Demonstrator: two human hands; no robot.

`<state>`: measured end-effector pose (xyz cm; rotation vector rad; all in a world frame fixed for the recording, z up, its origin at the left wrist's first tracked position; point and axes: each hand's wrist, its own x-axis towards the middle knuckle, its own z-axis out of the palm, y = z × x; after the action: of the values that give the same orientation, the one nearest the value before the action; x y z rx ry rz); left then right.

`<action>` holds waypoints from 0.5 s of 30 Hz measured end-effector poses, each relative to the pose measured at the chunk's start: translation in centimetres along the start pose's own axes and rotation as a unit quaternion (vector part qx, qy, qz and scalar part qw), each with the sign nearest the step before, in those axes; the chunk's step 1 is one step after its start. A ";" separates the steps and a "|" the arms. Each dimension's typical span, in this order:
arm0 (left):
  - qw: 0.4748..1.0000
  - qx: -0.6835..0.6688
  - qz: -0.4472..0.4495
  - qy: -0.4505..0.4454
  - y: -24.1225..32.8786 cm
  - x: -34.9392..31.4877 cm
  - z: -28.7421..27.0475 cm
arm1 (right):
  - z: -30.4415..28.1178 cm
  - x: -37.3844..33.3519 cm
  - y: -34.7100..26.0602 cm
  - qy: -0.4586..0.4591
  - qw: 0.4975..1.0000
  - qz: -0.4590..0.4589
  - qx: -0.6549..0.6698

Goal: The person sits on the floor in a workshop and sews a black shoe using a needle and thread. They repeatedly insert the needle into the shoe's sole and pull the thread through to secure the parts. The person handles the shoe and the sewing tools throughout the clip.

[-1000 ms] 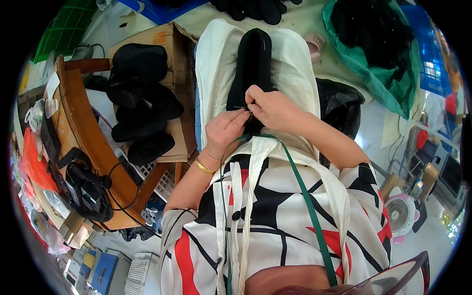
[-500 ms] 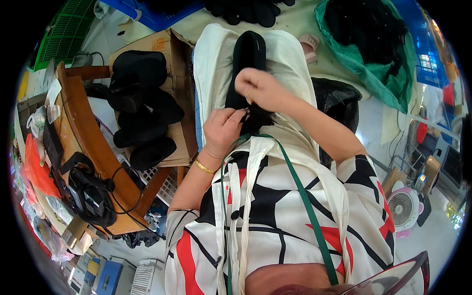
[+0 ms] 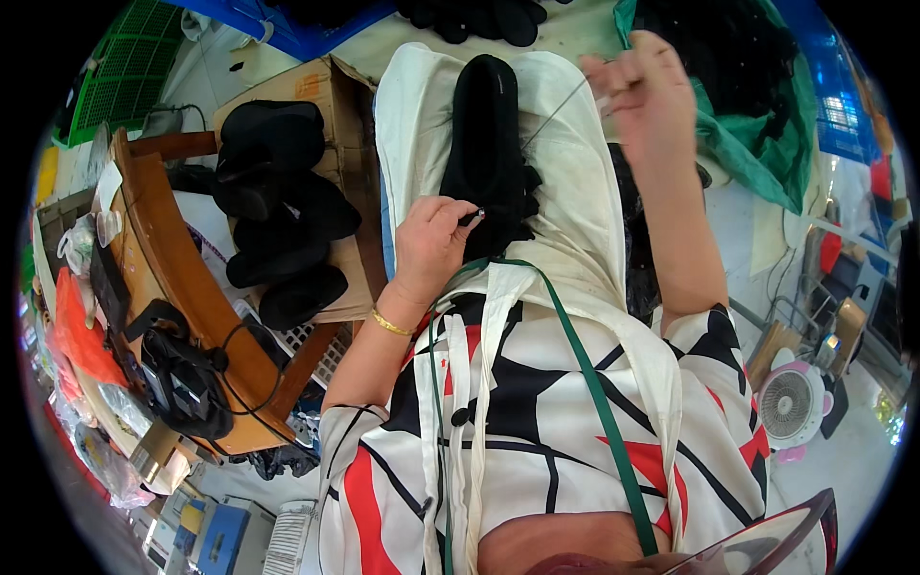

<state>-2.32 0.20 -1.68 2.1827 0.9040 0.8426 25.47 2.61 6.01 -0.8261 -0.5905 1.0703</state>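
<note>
Black shoe [image 3: 462, 144] lies mid-apron, one end near the white apron [image 3: 580, 192]'s far edge. Left hand [image 3: 429, 244] pinches its near part; blurred right hand [image 3: 649, 91] grips a straight thread [image 3: 556, 113]. Pulling too hard could snap the thread or pucker fabric.

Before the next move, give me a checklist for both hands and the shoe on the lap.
1. Left hand at the black shoe: ok, fingertips pinched at its near left side.
2. Shoe supported: ok, lying on the white cloth over the lap.
3. Right hand clear of the shoe: ok, raised off to its right.
4. Thin strand straight: ok, running down from the right hand toward the shoe.
5. Right fingertips' grip: cannot tell, blurred.
</note>
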 end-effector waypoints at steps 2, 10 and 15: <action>1.000 -0.013 -0.010 -0.005 0.0 0.1 0.1 | -0.1 -1.5 2.0 0.030 0.987 0.042 -0.152; 0.999 -0.013 -0.033 0.001 0.4 -0.4 -0.4 | 1.2 -7.8 4.5 -0.304 0.799 0.127 -0.503; 0.997 -0.026 -0.025 0.066 0.3 -1.3 0.3 | 1.3 -8.6 4.5 -0.339 0.758 0.095 -0.549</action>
<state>-2.70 -1.03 -2.07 2.0714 0.9851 0.9853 18.88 -3.83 2.79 -1.5291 -1.9025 1.1631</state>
